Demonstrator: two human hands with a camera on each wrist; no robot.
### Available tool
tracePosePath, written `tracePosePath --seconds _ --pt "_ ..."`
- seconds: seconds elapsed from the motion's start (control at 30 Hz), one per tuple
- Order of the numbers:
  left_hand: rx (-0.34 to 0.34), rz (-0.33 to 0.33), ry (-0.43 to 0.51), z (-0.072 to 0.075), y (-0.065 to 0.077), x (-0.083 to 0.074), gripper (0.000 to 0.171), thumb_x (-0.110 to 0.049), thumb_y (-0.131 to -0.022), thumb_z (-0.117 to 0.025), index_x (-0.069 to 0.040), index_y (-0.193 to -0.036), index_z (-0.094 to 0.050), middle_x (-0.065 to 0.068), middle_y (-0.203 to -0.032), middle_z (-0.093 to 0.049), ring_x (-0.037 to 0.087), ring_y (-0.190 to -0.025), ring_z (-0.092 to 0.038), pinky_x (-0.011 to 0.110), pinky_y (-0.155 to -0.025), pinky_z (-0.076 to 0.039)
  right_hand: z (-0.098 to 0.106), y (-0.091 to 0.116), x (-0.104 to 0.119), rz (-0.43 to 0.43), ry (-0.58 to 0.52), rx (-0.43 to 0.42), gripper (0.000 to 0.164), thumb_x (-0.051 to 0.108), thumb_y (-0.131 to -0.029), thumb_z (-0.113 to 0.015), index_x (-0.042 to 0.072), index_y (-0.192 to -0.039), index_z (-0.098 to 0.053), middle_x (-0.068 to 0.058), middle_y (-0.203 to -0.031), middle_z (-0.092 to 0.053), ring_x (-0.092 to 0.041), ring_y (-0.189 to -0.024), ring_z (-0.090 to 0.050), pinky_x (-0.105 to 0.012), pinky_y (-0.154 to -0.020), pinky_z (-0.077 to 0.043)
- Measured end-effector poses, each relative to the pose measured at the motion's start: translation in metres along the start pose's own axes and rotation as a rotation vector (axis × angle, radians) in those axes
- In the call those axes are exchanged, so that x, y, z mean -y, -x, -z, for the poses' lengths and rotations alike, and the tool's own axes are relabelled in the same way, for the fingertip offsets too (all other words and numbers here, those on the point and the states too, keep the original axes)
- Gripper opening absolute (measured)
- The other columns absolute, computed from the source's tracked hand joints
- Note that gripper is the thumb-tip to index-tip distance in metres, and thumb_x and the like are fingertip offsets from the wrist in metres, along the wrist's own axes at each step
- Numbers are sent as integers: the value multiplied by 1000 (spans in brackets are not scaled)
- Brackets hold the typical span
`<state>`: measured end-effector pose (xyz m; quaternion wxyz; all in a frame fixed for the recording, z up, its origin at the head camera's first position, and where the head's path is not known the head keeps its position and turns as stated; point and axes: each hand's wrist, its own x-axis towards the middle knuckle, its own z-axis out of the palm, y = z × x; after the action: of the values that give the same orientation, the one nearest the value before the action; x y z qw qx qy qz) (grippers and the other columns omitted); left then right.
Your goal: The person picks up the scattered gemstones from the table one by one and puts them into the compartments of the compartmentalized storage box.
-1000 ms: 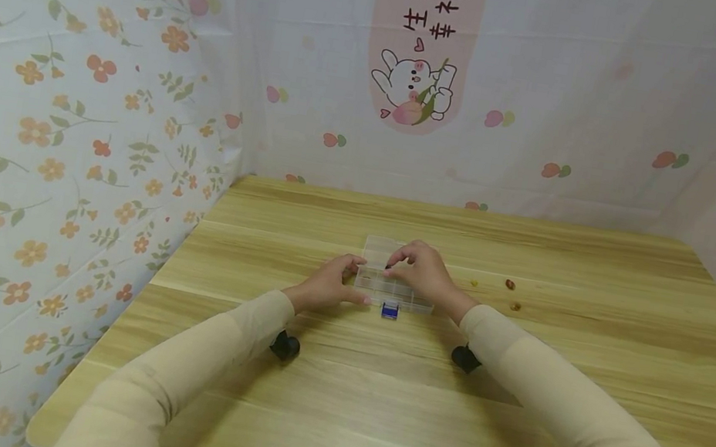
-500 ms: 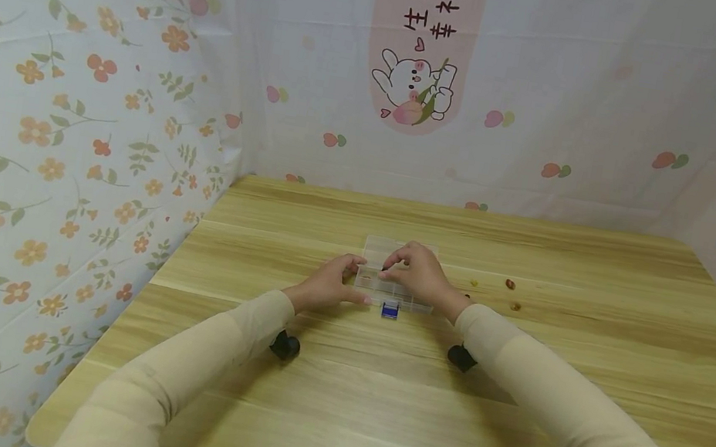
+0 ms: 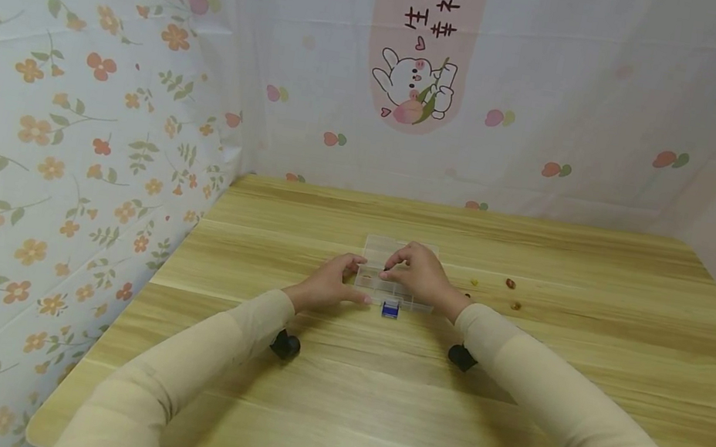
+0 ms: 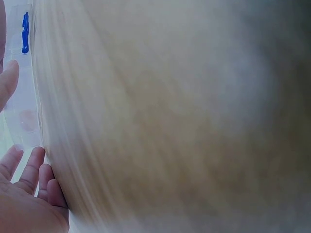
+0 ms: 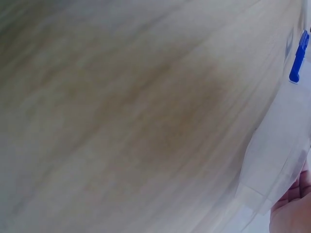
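Observation:
In the head view a clear plastic compartment box [image 3: 420,308] lies on the table, its lid [image 3: 381,247] swung back and a blue latch [image 3: 390,309] at the front. My left hand [image 3: 331,282] grips the box's left end, thumb at the front and fingers farther back. Over the compartments, my right hand [image 3: 423,274] pinches a small dark piece [image 3: 385,268] between thumb and fingertips; its kind is too small to tell. A small reddish thing [image 3: 368,277] shows in the left part of the box. Both wrist views catch the box only at their edges.
Right of the box lie small loose pieces: a yellow one [image 3: 474,283], a reddish-brown one [image 3: 510,284], a brown one [image 3: 516,306] and a dark one [image 3: 467,296] near the right wrist. The wooden table [image 3: 356,411] meets a patterned cloth backdrop [image 3: 527,86].
My right hand has shifted slightly left over the box, uncovering the dark piece beside its wrist. The left hand stays in place on the box.

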<state>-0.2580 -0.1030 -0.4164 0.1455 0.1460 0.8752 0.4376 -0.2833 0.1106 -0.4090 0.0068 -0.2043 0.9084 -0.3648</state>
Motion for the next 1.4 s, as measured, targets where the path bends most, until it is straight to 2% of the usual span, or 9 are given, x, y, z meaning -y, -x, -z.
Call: tracePosePath --seconds 0.3,0.9,1.2,1.4 --pt "0 -22 8 0 -3 2 74 -25 -82 -81 -9 -143 -43 15 -135 -47 34 -131 -41 47 -106 -35 -1 0 -1 10 8 3 14 23 -83 -79 10 -88 -75 -6 -94 -58 -25 -92 -52 -43 -84 -44" --pt "-4 -9 15 -1 -2 2 74 -25 -81 -82 -10 -142 -44 14 -135 -48 33 -130 -42 47 -106 -35 5 2 -1 -12 -31 -23 17 23 -84 -79 10 -91 -74 -6 -101 -61 -26 -98 -53 -43 -87 -44" --pt "-3 -13 16 -1 -4 4 75 -26 -80 -83 -9 -141 -44 12 -132 -49 29 -128 -43 45 -107 -33 20 9 -4 -45 -42 -50 22 23 -87 -76 7 -101 -74 -8 -106 -61 -26 -92 -50 -40 -77 -44" --pt "-2 -18 37 -2 -5 4 74 -24 -79 -83 -8 -140 -44 12 -132 -49 28 -126 -46 43 -106 -35 31 15 -6 -48 -77 -71 20 22 -88 -74 8 -101 -72 -8 -101 -60 -25 -86 -49 -38 -73 -43"
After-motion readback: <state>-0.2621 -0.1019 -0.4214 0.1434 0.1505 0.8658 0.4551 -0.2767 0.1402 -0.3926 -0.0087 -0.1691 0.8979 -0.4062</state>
